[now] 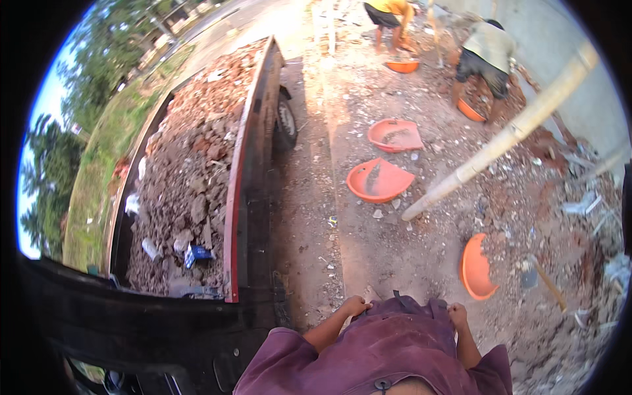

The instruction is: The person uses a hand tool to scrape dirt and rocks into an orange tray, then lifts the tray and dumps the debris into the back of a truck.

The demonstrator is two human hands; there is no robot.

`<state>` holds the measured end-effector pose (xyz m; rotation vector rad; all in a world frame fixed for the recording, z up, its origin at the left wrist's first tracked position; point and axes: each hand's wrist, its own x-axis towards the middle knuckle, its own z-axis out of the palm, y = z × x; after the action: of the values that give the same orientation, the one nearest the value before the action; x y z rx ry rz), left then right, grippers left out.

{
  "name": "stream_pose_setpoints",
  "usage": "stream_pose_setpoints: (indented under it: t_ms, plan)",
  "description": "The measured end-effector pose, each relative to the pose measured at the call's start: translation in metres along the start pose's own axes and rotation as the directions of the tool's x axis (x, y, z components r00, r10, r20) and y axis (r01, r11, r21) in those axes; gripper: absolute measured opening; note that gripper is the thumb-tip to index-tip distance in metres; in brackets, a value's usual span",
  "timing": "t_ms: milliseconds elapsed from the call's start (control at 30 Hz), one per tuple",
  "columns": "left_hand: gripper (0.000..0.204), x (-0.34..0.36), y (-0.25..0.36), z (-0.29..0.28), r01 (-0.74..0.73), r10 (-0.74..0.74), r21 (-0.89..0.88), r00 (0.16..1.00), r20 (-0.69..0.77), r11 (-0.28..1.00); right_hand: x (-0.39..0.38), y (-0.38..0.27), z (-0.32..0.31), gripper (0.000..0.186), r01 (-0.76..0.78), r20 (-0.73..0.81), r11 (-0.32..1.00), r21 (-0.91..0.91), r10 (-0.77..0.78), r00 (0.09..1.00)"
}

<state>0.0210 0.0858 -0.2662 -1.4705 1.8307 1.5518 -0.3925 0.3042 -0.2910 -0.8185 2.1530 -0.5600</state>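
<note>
Both my hands are at my waist, one on each side of my body. My left hand (355,306) is closed, its fingers pinching the dark purple cloth (398,304) at my waist. On the other side, my right hand (456,315) is also closed on this cloth. Whether it is the shirt hem or a waistband, I cannot tell. Nearest to my right hand on the ground lies an orange basin (476,267) with a broken-looking edge.
A truck bed (233,197) full of soil and rubble (191,151) stands on the left. Two orange basins (382,181) lie ahead. A bamboo pole (500,135) slants across the right, near a wooden-handled tool (550,287). Two people (487,52) bend over basins farther off.
</note>
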Motion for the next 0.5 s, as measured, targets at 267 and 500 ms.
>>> stream_pose_setpoints:
  t_ms: [267, 500]
  plan:
    - [0.029, 0.055, 0.084, 0.067, 0.031, -0.024, -0.019, 0.947, 0.320, 0.999, -0.124, 0.014, -0.060, 0.040, -0.241, -0.299, 0.969, 0.060, 0.248, 0.922]
    - [0.028, 0.086, 0.171, 0.115, -0.102, -0.078, 0.562, 0.955, 0.287, 0.821, -0.106, 0.072, -0.131, 0.038, -0.247, -0.090, 0.969, 0.024, 0.248, 0.965]
